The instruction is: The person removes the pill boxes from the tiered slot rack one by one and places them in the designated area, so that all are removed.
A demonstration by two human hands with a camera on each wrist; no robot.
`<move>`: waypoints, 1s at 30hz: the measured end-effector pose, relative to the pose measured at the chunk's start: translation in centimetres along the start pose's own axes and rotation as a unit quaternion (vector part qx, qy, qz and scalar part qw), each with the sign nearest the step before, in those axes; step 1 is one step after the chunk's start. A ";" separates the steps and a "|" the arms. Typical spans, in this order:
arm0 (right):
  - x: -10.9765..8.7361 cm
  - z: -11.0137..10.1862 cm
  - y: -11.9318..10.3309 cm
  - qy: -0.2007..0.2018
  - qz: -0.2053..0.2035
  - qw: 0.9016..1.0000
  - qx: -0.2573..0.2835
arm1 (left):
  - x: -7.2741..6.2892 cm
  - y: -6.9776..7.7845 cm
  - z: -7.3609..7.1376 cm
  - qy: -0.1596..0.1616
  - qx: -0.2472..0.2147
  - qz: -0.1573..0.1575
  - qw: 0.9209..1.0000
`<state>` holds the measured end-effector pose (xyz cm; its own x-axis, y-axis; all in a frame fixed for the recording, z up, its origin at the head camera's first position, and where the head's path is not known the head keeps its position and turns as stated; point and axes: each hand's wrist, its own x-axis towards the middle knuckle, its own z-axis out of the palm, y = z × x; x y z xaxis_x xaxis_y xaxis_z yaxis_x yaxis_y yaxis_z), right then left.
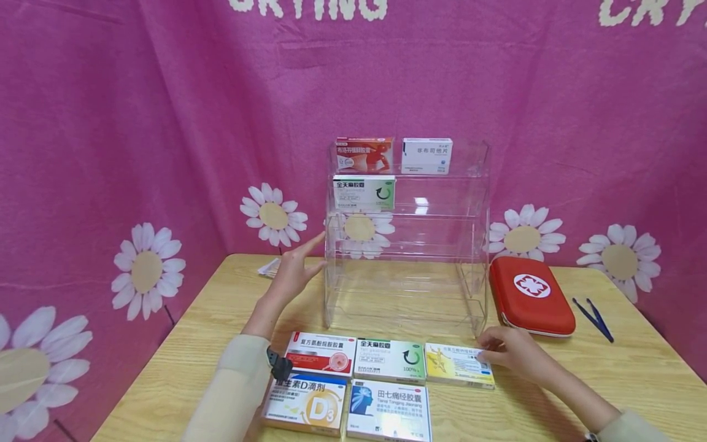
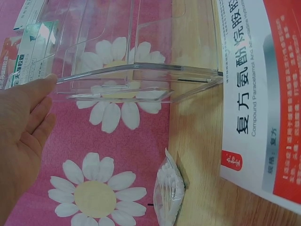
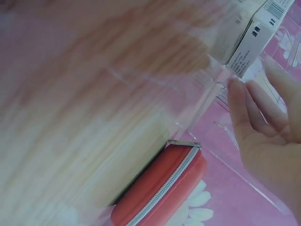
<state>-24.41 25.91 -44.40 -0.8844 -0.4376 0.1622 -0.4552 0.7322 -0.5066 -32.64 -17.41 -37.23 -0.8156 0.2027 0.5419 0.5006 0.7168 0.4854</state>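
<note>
My left hand (image 1: 293,270) is at the left side of a clear tiered display rack (image 1: 409,288), its index finger stretched out and touching the side panel. At the right end of a yellow-and-white medicine box (image 1: 455,367), my right hand (image 1: 510,350) pinches the corner between thumb and fingers. That box lies flat at the right of the front group. Beside it are a green-and-white box (image 1: 389,361) and a red-and-white box (image 1: 321,354). Closer to me lie a vitamin D box (image 1: 306,405) and a white box with a blue head picture (image 1: 389,410).
On the rack's top tier stand a red box (image 1: 364,156) and a white box (image 1: 427,156). A green-and-white box (image 1: 364,193) stands one tier lower. Right of the rack lie a red zipped case (image 1: 530,307) and blue tweezers (image 1: 593,319). A cotton swab packet (image 2: 168,193) lies behind my left hand.
</note>
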 end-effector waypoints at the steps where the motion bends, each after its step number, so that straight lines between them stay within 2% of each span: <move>1: 0.0 -0.1 -0.2 0.011 0.004 1.000 0.000 | 0.0 0.0 0.0 -0.002 0.000 -0.001 1.000; 5: 0.0 -0.7 -1.1 0.063 -0.006 0.998 -0.001 | 0.1 -0.1 0.0 -0.008 -0.003 -0.006 1.000; 8: 0.5 -1.3 -1.7 0.115 -0.046 0.992 -0.014 | 0.1 -0.1 -0.1 -0.007 -0.002 -0.006 1.000; 13: 2.1 -2.3 -2.7 0.202 -0.111 0.971 -0.067 | 0.0 -0.2 -0.2 0.000 -0.002 0.000 1.000; 17: 4.1 -3.2 -3.5 0.252 -0.150 0.951 -0.093 | 0.0 -0.1 -0.1 0.000 -0.006 0.000 1.000; 26: 9.4 -5.3 -5.7 0.320 -0.189 0.925 -0.077 | 0.1 -0.1 0.0 -0.002 -0.011 0.002 1.000; 30: 11.5 -6.0 -6.6 0.332 -0.195 0.920 -0.069 | 0.0 -0.2 0.0 -0.002 -0.005 0.000 1.000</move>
<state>-32.22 19.19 -34.16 -0.4979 -0.2999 0.8138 -0.7200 0.6660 -0.1951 -32.74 -17.54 -37.31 -0.8166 0.2066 0.5390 0.5042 0.7099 0.4918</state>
